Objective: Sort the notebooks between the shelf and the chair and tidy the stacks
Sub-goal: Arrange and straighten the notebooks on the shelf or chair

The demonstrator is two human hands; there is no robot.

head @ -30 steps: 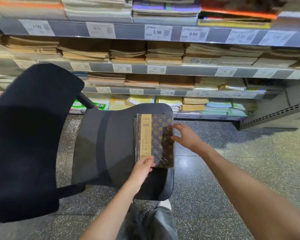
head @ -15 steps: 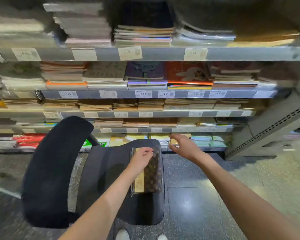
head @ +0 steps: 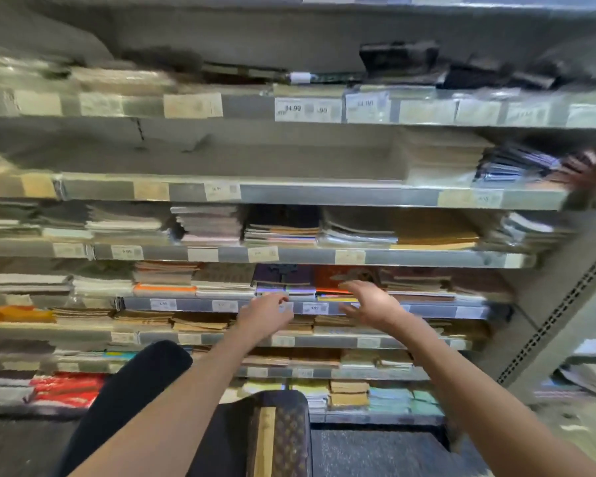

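A stack of brown patterned notebooks (head: pixel 283 438) with a tan band lies on the black chair (head: pixel 135 390) at the bottom of the view. Both arms stretch up toward the shelf (head: pixel 324 257). My left hand (head: pixel 265 313) hangs in front of the price rail, fingers loosely curled, holding nothing. My right hand (head: pixel 372 301) is spread with straight fingers just before a purple notebook stack (head: pixel 284 278) and an orange-red stack (head: pixel 334 280). The picture is blurred by motion.
Several shelf levels carry notebook stacks with price tags on grey rails. One shelf level (head: pixel 221 160) is bare on its left and middle. A grey perforated upright (head: pixel 565 311) bounds the shelf on the right. Dark speckled floor (head: pixel 375 452) lies beside the chair.
Both hands left the patterned notebooks on the chair and rose toward the middle shelves. The camera tilted upward, so the chair dropped to the bottom edge.
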